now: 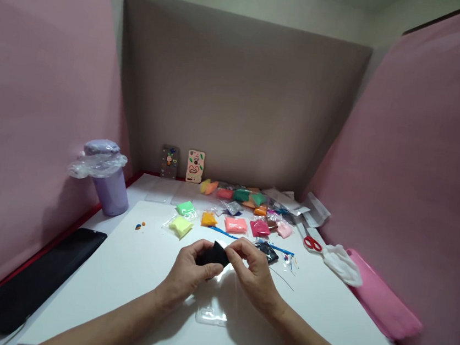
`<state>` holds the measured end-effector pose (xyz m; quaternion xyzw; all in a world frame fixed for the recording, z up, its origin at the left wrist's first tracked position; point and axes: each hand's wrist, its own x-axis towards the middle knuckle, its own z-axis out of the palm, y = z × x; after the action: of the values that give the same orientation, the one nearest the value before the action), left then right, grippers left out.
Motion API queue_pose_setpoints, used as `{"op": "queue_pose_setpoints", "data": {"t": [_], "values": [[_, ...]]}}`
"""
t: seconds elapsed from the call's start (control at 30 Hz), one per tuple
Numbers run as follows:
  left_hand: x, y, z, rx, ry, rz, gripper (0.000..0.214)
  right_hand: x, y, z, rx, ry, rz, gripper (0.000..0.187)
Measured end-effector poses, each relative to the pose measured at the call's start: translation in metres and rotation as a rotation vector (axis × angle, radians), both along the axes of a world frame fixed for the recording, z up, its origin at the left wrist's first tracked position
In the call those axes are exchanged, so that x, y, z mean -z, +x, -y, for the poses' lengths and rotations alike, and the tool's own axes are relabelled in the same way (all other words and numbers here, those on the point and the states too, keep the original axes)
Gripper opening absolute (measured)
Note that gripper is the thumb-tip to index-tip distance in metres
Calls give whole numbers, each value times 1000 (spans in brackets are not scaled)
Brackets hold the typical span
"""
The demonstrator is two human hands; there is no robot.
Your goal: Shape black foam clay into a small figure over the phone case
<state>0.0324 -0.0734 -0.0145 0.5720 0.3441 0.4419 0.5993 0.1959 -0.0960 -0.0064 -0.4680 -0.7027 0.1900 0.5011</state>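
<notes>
Just above the white board, my left hand [191,270] is closed around a small black piece [219,253] that looks soft, like modelling clay. The fingertips of my right hand [253,269] pinch its right edge, and part of the piece is hidden by my fingers. Below both hands a clear phone case [211,317] lies flat on the board, glare on its surface. Beyond my right hand sits a black clay packet [266,251]. A thin dark wire or strand [283,279] lies to the right of that hand.
Clay packets in several colours, a yellow one [181,226] among them, lie beyond my hands near a blue tool [279,248]. Red scissors [312,244] and a pink tray-like object [382,295] are right. A purple cup [112,189] stands left; two decorated phone cases [195,166] lean at the back.
</notes>
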Motion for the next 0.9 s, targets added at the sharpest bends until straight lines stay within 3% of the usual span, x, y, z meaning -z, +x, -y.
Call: {"op": "queue_pose_setpoints", "data": {"t": [0.3,0.63,0.9], "values": [[-3,-1,3,139,5,-24,27,0,3,7,-58,-123,-98,22],[-6,-1,8,147,42,-79,25,-3,0,9,-27,-40,-38,18],[-5,-1,8,99,109,-112,20,0,5,3,66,-95,-43,27]]}}
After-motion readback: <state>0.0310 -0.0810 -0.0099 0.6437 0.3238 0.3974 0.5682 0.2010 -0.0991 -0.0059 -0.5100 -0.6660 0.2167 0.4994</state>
